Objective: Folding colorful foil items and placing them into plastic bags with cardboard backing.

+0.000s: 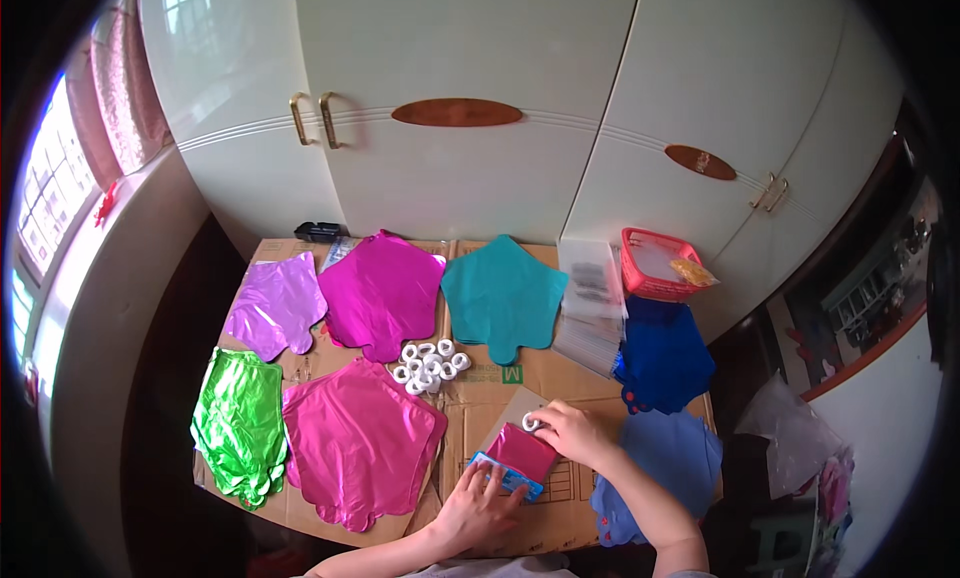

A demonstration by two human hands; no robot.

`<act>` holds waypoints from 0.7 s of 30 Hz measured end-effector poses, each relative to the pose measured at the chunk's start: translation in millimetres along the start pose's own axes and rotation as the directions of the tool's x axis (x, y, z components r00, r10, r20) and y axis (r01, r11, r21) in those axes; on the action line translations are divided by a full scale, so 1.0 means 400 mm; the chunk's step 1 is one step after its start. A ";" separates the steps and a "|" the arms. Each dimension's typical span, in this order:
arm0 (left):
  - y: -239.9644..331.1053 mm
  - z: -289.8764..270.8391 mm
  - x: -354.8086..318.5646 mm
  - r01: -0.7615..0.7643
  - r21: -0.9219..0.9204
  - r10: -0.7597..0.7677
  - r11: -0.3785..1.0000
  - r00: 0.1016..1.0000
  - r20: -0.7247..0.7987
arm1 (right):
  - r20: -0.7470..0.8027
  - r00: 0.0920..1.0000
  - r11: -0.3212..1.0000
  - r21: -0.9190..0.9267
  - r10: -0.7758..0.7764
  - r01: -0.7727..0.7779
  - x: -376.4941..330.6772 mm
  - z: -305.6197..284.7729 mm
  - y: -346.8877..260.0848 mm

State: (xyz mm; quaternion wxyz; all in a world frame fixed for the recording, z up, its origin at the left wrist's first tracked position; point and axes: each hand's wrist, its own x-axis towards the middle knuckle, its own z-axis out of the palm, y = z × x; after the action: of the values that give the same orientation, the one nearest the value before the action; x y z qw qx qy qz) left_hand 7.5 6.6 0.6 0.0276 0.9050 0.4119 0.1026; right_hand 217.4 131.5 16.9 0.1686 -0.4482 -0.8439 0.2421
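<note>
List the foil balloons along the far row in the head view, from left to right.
Light purple balloon → magenta balloon → teal balloon → stack of clear bags → red basket.

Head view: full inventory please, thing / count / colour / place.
Star foil balloons, flat: lilac, magenta and teal stacks along the back of the cardboard; green and pink front left; dark blue and light blue on the right.
Ribbon rolls: about a dozen, white, heaped mid-cardboard.
Clear bags: one stack, right of the teal balloons.
Basket: one, red, back right.
Cardboard: brown, flattened, under everything.
Cabinets: white, behind.
Folded packet: one, magenta and blue, front centre.
Left hand: pressing on the packet's near edge.
Right hand: fingers pinch one white roll at the packet's top.
</note>
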 end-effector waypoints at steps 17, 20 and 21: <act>-0.004 0.016 -0.006 -0.007 0.034 0.008 0.999 1.000 -0.029 | 0.334 0.933 0.946 0.240 0.132 -0.220 0.036 0.006 0.012; -0.002 0.012 -0.005 -0.005 0.016 0.005 1.000 0.999 -0.034 | 0.444 0.887 0.912 0.298 0.130 -0.282 0.030 0.019 0.035; -0.005 0.009 -0.002 -0.025 0.034 0.027 0.999 0.999 -0.042 | 0.462 0.881 0.905 0.324 0.102 -0.275 0.029 0.031 0.053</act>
State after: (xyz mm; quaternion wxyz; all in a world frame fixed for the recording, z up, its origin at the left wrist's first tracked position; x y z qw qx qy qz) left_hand 6.2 7.3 -3.3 0.0022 0.9083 0.4022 0.1153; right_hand 219.2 148.2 -4.2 0.0352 -0.4229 -0.7481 0.5101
